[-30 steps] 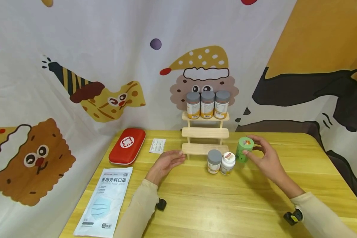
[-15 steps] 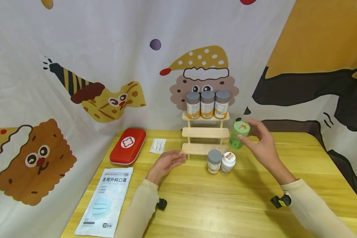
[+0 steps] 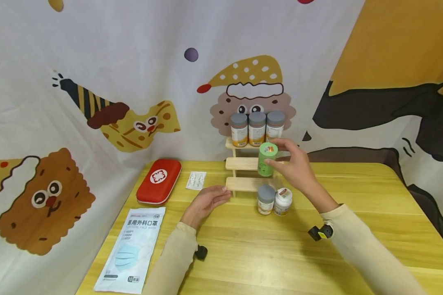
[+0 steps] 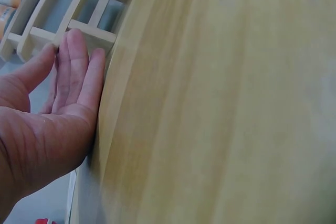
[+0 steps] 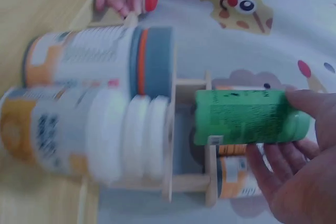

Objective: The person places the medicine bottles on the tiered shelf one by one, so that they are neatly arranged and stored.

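My right hand [image 3: 296,168] pinches a green bottle [image 3: 267,164] near its lid, upright in front of the middle step of a small three-tier wooden stand [image 3: 243,184]. In the right wrist view the green bottle [image 5: 247,116] overlaps the stand's steps. My left hand [image 3: 206,203] rests at the left end of the lowest step, its fingers nearly straight. The left wrist view has its fingertips touching the stand [image 4: 92,31]. Several grey-lidded bottles [image 3: 257,130] line the top step. Before the stand, a grey-lidded bottle [image 3: 266,200] and a white-capped bottle [image 3: 282,202] stand on the table.
A red first-aid case [image 3: 158,181] and a small white blister pack [image 3: 196,180] lie left of the stand. Nearer on the wooden table [image 3: 251,254] is a face mask packet [image 3: 131,250]. A printed cloth [image 3: 144,41] hangs behind.
My right hand has lifted the green bottle off the table and carried it left to in front of the middle step. My left hand has stayed at the stand.
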### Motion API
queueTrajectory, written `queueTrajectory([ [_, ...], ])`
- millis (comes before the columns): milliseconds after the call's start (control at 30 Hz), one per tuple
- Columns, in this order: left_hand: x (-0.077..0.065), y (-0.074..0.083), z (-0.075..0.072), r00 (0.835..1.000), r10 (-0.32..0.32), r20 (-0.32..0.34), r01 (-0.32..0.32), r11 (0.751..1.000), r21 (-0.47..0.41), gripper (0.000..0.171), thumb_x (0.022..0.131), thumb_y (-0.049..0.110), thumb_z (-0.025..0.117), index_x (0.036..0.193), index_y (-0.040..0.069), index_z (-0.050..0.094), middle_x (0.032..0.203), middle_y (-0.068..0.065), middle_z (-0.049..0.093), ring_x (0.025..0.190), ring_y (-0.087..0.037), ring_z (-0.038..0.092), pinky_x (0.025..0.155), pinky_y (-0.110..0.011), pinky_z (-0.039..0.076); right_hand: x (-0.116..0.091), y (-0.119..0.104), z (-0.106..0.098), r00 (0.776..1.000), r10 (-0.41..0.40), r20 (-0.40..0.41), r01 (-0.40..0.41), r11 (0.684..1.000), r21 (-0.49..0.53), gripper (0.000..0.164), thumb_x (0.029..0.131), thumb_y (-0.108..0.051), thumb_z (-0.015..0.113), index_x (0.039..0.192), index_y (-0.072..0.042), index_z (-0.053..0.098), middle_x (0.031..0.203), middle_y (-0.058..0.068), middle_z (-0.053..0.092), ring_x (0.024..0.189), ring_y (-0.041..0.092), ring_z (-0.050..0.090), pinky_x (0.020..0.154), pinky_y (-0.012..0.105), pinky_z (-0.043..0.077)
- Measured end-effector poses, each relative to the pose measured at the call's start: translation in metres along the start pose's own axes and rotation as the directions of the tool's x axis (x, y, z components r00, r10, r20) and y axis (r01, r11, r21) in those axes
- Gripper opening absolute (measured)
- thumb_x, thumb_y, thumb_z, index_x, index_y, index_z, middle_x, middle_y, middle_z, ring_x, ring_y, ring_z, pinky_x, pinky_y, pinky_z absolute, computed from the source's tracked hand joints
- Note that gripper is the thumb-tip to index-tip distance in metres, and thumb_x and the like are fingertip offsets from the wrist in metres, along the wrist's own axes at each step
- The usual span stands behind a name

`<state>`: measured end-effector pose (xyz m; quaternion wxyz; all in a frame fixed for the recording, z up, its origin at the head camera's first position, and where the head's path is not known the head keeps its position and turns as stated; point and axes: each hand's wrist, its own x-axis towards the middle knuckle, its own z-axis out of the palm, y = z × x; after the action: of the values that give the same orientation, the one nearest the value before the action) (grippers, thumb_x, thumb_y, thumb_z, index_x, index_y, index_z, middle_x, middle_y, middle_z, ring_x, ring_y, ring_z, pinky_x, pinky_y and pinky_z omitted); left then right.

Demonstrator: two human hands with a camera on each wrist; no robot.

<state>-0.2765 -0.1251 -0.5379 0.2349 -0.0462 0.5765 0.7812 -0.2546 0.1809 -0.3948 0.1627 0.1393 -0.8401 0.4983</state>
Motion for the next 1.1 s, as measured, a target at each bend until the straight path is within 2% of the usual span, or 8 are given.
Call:
queueTrajectory([
  [100,0.000,0.001,0.000,1.000,-0.001,0.004,0.001,1.000,-0.006,0.022,0.106,0.008,0.064,0.125,-0.002,0.064,0.105,-0.005,0.080,0.101,-0.016,0.078,0.105,-0.036,0.064,0.008,-0.007,0.009,0.999,0.028,0.040,-0.028,1.000,0.012,0.060,0.093,-0.014,0.084,0.146,-0.010,0.056,0.135,0.014,0.065,0.127,0.032,0.062,0.099,0.055,0.065],
  [333,0.000,0.001,-0.001,1.000,-0.006,0.002,0.006,1.000,-0.013,0.022,0.106,0.008,0.063,0.126,-0.002,0.063,0.105,-0.006,0.080,0.101,-0.016,0.078,0.104,-0.035,0.064,0.024,-0.020,0.032,0.997,0.022,0.076,-0.026,0.999,0.046,0.057,0.090,-0.006,0.084,0.139,-0.004,0.058,0.132,0.017,0.066,0.123,0.035,0.064,0.102,0.056,0.062],
  [733,-0.002,0.003,0.000,1.000,-0.012,0.008,0.012,1.000,-0.012,0.020,0.106,0.005,0.062,0.124,-0.002,0.063,0.103,-0.005,0.079,0.099,-0.016,0.078,0.106,-0.036,0.063,0.044,-0.019,0.071,0.999,0.004,0.036,-0.004,1.000,0.006,0.057,0.088,-0.010,0.087,0.137,-0.003,0.058,0.132,0.016,0.064,0.122,0.033,0.065,0.098,0.046,0.066],
  [833,-0.001,0.004,0.000,1.000,-0.014,0.005,0.014,1.000,-0.005,0.022,0.106,0.006,0.062,0.127,-0.002,0.062,0.104,-0.005,0.079,0.100,-0.015,0.078,0.105,-0.035,0.063,0.048,-0.020,0.077,0.999,0.008,0.042,-0.008,1.000,0.007,0.055,0.089,-0.010,0.087,0.136,-0.004,0.058,0.130,0.015,0.065,0.122,0.032,0.066,0.098,0.046,0.066],
  [1100,0.000,0.002,0.000,1.000,-0.009,0.009,0.009,1.000,-0.001,0.018,0.107,0.008,0.062,0.122,-0.001,0.064,0.105,-0.005,0.079,0.100,-0.016,0.078,0.106,-0.036,0.063,0.051,-0.020,0.087,0.999,0.023,0.030,-0.023,1.000,-0.005,0.054,0.089,-0.011,0.086,0.135,-0.004,0.059,0.127,0.016,0.062,0.117,0.031,0.065,0.098,0.046,0.066],
])
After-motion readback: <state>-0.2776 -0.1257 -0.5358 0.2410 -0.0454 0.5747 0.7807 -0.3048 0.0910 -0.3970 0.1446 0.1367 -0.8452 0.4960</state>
